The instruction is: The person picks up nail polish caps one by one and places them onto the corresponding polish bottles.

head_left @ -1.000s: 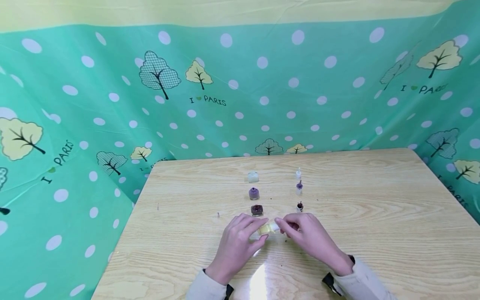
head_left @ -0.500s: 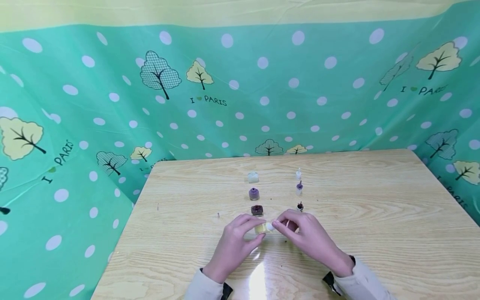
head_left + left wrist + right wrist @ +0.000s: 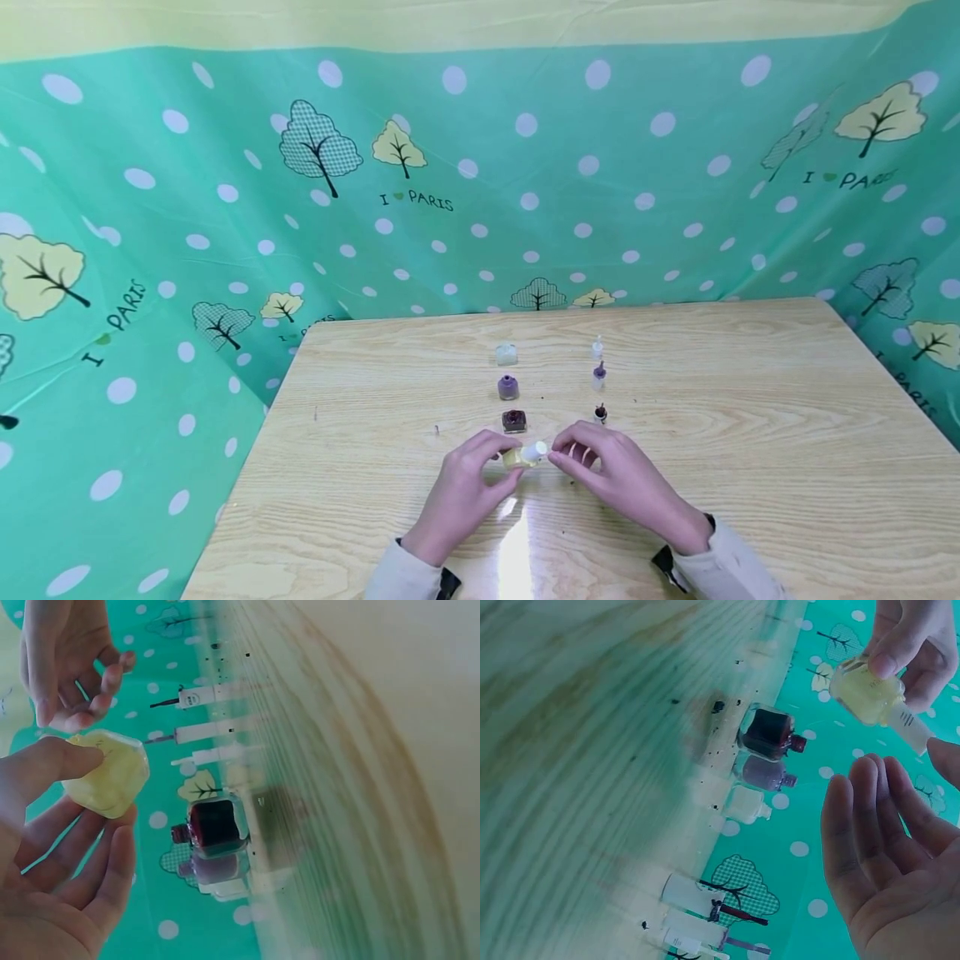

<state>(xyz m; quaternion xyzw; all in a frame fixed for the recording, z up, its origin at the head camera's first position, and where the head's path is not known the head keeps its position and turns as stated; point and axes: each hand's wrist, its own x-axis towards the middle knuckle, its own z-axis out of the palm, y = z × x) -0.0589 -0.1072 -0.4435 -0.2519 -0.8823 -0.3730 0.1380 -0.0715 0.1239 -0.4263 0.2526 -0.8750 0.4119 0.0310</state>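
My left hand holds a small bottle of yellow nail polish between thumb and fingers, tilted above the table. Its white cap sits on the neck and points toward my right hand. That hand hovers beside the cap with fingers loosely bent and nothing gripped. In the right wrist view its thumb tip lies close to the cap's end; whether they touch I cannot tell. Beyond my hands stand uncapped polish bottles: dark red, purple and pale clear.
To the right of the bottles, brush caps stand upside down in a column: dark red, purple and white. Small dark specks dot the wooden table. A green patterned cloth hangs behind and at the sides.
My left hand has drawn the yellow bottle slightly left, and the white cap shows more fully. My right fingers, earlier at the cap, have come away from it. The other bottles and caps have not moved.
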